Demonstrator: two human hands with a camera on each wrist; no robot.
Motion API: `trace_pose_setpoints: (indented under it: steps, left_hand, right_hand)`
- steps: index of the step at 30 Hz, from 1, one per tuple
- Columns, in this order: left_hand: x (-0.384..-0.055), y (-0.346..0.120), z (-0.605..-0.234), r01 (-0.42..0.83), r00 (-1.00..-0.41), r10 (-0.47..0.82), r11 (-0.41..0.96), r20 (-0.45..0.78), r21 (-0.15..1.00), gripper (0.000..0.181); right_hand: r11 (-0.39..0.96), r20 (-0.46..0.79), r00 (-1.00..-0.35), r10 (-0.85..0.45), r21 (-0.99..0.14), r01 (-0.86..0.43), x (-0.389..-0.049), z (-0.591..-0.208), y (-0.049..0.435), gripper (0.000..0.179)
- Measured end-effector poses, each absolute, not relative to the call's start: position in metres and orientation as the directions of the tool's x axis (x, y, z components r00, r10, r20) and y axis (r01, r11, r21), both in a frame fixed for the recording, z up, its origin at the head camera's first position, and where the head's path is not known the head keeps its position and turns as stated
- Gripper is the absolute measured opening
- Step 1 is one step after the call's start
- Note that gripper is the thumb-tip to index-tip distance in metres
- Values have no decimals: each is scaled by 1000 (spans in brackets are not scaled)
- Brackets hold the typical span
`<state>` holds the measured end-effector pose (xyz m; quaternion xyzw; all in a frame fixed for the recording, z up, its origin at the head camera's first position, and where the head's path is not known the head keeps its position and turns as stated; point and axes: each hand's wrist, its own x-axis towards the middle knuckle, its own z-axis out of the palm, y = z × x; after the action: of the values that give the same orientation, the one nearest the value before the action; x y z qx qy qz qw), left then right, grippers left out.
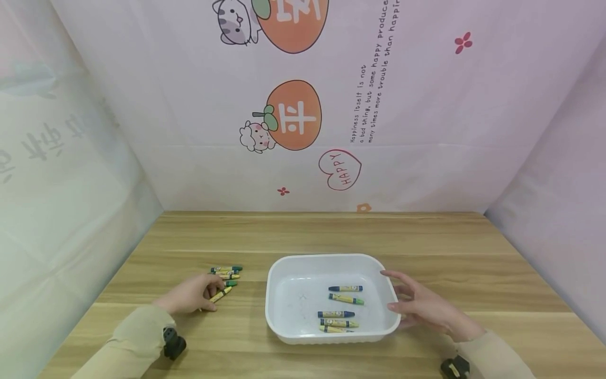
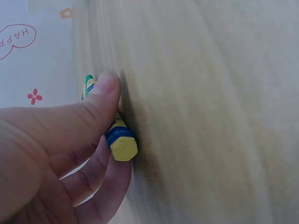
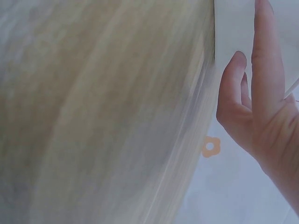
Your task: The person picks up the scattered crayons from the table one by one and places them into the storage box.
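Observation:
In the head view my left hand (image 1: 191, 293) is low over the table, left of a white plastic box. Between its thumb and fingers it pinches a yellow crayon (image 2: 124, 147), whose yellow end and blue band face the left wrist camera. Several more crayons (image 1: 226, 269) lie just beyond these fingers, some green-tipped and partly covered by the hand. My right hand (image 1: 421, 305) rests against the right side of the white box (image 1: 272, 287), thumb and forefinger tips at its rim, fingers extended. Inside the box lie several blue, green and yellow crayons (image 1: 346, 299).
The wooden table (image 1: 246, 231) runs back to a printed white cloth (image 1: 213, 173) hanging behind it. More pale cloth hangs along the left and right sides. Dark wrist devices (image 1: 174, 343) sit on both sleeves.

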<state>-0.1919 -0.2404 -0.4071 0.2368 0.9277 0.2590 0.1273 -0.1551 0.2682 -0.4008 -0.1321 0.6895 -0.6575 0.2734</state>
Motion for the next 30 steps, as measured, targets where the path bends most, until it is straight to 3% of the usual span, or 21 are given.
trace_pose_setpoints:
  steps: [8,16,30]
  left_hand:
    - [-196,-243,-401,427,-824,556,734,-106,527,34]
    - [-199,-239,-392,388,-835,536,733,-123,559,34]
    - [-204,-190,-366,495,-770,633,674,-82,549,26]
  right_hand:
    - [115,-211,-815,-539,-977,178,-156,-401,268,85]
    - [123,-207,-814,-543,-978,166,-157,-401,268,85]
    - [134,-210,-813,-543,-978,162,-157,-401,269,85]
